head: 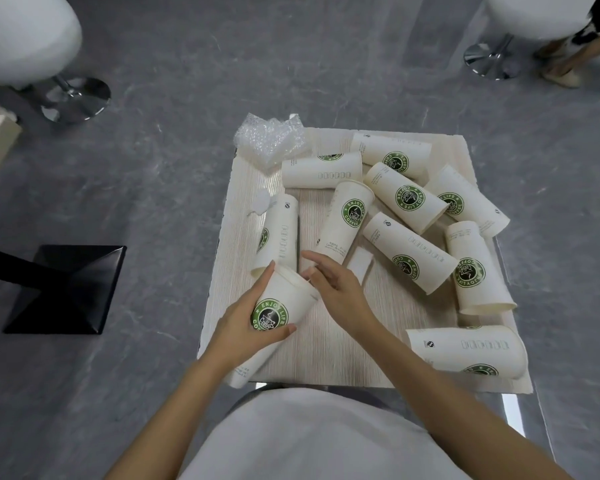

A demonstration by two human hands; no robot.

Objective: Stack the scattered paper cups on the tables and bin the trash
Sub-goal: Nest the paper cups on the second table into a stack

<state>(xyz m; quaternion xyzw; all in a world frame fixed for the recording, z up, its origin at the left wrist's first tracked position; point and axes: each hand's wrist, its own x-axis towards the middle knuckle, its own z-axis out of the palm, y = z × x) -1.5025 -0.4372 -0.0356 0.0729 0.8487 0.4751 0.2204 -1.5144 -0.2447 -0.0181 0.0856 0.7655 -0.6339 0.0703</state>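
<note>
The grey stone-like floor (187, 98) fills most of the view. On it stands a square table (326, 344) with a pale wood-grain top, directly in front of the person. Two white chairs are at the far side, the left chair (21, 36) and the right chair (534, 15), each on a round chrome foot. A black square base (66, 289) lies on the floor to the left of the table.

The paper cups, white with a green round logo, are on the table. Nine of them lie on their sides, scattered over the far and right parts of the top:
- one far cup (321, 169) just beside the bubble wrap;
- one in the far right corner (392, 154);
- two diagonal cups (404, 197) and (465, 200);
- a centre cup (347, 223);
- a left cup (281, 233);
- two more at the right (409, 252) and (475, 268);
- one near cup (465, 351) at the near right corner.

The held stack (281, 306) is tilted over the near left part of the table, and several rims show at its mouth. The left hand (246, 327) grips it around the middle, thumb across the logo. The right hand (336, 289) is at the mouth of the stack with its fingers half bent; I cannot tell if they pinch a rim or only touch it.

The bubble wrap (269, 140) lies crumpled on the far left corner, partly over the edge. A white paper slip (359, 265) lies just beside the right hand, and a small white scrap (260, 202) sits at the left edge.
</note>
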